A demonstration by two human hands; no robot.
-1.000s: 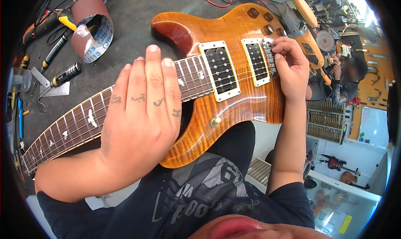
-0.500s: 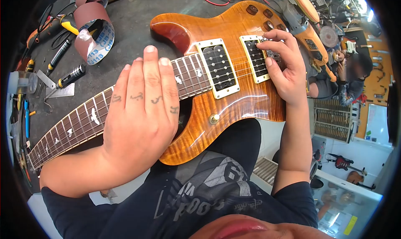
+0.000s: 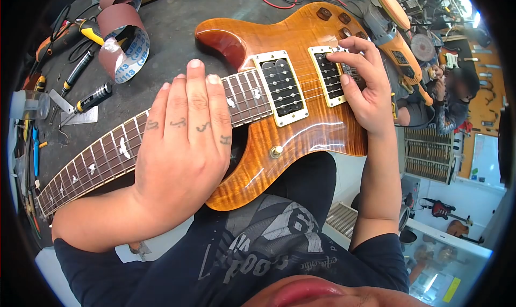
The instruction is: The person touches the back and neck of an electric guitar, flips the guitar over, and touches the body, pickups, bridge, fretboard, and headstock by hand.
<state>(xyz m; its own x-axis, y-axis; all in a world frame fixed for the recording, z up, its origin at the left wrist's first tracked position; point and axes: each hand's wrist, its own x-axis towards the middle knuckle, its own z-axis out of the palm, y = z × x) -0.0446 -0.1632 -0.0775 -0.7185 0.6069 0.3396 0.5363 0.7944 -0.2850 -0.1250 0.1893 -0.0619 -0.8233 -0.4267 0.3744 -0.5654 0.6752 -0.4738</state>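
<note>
Shifted from the bridge (image 3: 349, 69) to the pickup (image 3: 336, 94) beside it, the right hand (image 3: 370, 92) has opened out, thumb and curled fingers apart, though I can't tell whether they touch the strings (image 3: 310, 82). I see the left hand (image 3: 183, 140) flat over the neck (image 3: 110, 152), fingers pressed together, the guitar (image 3: 322, 127) face up across bench (image 3: 177, 27) and lap (image 3: 301, 186), and "113" and "JB" on the sandpaper (image 3: 122, 22)
</note>
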